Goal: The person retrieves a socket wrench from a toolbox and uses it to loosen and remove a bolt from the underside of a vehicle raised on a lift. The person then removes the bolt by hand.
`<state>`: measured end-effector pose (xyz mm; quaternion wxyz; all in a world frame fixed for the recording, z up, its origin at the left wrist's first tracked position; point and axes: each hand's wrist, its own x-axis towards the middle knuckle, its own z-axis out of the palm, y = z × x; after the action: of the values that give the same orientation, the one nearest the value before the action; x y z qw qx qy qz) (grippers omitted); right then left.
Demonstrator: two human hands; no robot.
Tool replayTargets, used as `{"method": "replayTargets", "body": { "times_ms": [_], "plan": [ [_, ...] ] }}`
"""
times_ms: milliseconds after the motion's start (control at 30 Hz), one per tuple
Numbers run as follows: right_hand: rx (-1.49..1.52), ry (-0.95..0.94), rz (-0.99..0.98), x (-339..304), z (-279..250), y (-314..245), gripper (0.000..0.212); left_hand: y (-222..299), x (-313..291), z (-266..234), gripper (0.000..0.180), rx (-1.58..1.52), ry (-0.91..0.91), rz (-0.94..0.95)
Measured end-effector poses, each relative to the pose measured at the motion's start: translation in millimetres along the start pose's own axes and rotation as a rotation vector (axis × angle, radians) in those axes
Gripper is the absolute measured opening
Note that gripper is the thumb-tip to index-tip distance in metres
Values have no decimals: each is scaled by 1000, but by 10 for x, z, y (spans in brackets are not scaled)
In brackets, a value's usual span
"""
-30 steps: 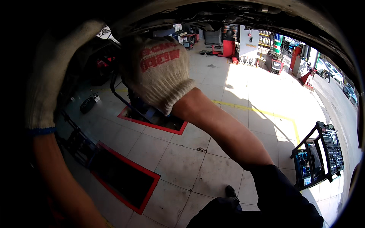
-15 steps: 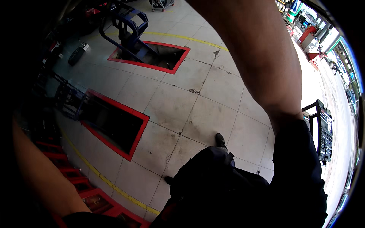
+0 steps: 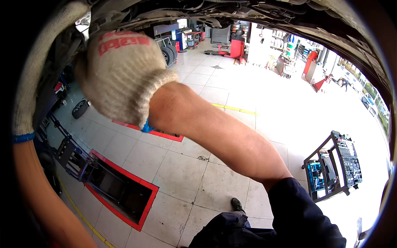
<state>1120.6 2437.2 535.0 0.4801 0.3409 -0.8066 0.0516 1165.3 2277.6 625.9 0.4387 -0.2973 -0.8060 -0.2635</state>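
My right hand (image 3: 122, 74), in a knitted work glove with red print on its back, is raised close under a car's underside (image 3: 231, 9). Its fingers are curled out of sight around a shiny metal wrench (image 3: 83, 25), whose head sticks up above the glove. My left hand (image 3: 29, 93), gloved with a blue cuff edge, reaches up along the left rim toward the underbody, near the wrench head. The left fingers are mostly cut off at the top edge, so their hold is hidden.
Red-framed floor pits (image 3: 142, 213) with blue lift arms (image 3: 74, 159) lie below left. A black tool cart (image 3: 331, 165) stands right. A loose wheel (image 3: 80, 108) rests left; red equipment (image 3: 236, 48) stands farther back. The underbody spans overhead.
The view has tilted up, bringing the car's underside and both gloves into sight. My right forearm now crosses toward the upper left, with the wrench showing above the glove.
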Motion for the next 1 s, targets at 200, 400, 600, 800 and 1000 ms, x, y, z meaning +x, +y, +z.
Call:
{"method": "replayTargets", "body": {
  "times_ms": [200,400,600,800,1000],
  "plan": [
    [-104,146,-178,-80,208,450,35,46,34,91,50,-47,-7,-8],
    [-12,54,-131,-52,384,266,36,104,63,124,48,-116,-27,-8],
    [-29,-52,46,-146,141,315,35,86,43,92,47,-116,-24,-6],
    [137,-235,176,-19,-238,349,33,95,40,66,46,-108,-23,-16],
    [230,20,68,-39,350,-15,35,105,90,86,45,-145,-42,-8]
  ]
}}
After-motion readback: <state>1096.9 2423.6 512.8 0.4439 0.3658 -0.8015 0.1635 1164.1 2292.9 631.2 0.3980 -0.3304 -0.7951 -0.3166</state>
